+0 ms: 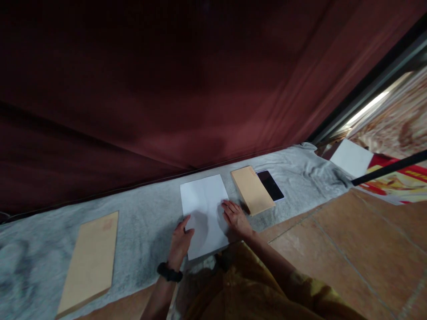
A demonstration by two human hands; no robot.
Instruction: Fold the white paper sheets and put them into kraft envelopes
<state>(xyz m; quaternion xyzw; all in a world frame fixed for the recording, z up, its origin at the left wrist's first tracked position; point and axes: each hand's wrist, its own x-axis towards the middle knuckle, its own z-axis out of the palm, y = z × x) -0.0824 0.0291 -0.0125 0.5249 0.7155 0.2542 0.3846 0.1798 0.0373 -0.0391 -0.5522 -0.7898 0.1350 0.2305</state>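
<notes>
On the grey cloth [140, 226] lies flat, blank, rectangular white paper [204, 198].

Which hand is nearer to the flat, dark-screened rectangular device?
Right. The right hand rests on the white rectangular paper, left of the device; the left hand is farther, at the paper's left edge.

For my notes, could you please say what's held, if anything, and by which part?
Left hand touches left edge of white paper, right hand its right edge; grip unclear.
</notes>
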